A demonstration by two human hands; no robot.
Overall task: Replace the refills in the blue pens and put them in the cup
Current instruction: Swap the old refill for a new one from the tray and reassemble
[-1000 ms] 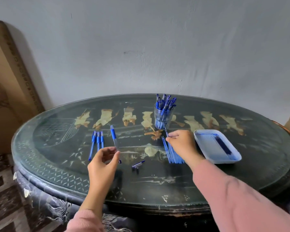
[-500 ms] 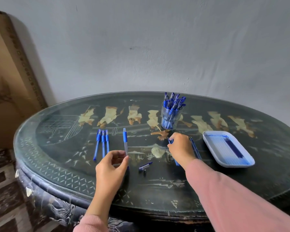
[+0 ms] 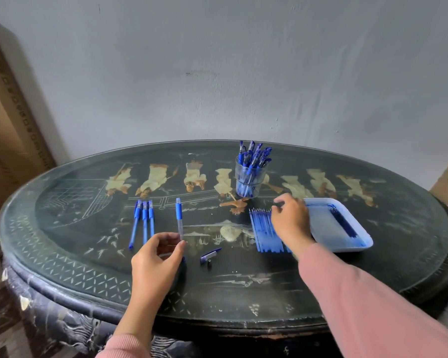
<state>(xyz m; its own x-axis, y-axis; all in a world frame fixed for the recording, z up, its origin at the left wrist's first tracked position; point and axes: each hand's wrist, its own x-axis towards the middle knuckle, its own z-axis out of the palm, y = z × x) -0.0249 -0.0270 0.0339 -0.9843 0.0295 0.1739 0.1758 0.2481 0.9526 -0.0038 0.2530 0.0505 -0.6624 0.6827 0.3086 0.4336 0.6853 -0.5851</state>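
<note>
The left hand has its grip clamped on the lower end of a clear plastic pen barrel with a blue rubber sleeve. Thumb and fingertips pinch it so that it stands nearly upright, just left of centre in the frame. The right hand is curled over a row of thin blue refills lying side by side on the dark oval glass-topped counter, right of centre. I cannot tell whether that grip has closed on a refill, because the fingers hide the contact.

The refills touch one another, so a careless pinch could lift two at once. It could also nudge the row and send refills rolling across the glass, which looks slick.

A white rectangular plastic tray sits just beside the row and holds dark blue sticks, probably used ones. A dropped refill could land among them and get mixed up.

A loose blue pen cap and a small dark tip piece lie near the left hand, at lower centre. A sweeping wrist could knock them toward the near edge.

The clear plastic cup crowded with blue pens stands just behind the right hand, and a quick lift might tip it.

The barrel is held only at one end, so it may swing when a refill is pushed in.
</note>
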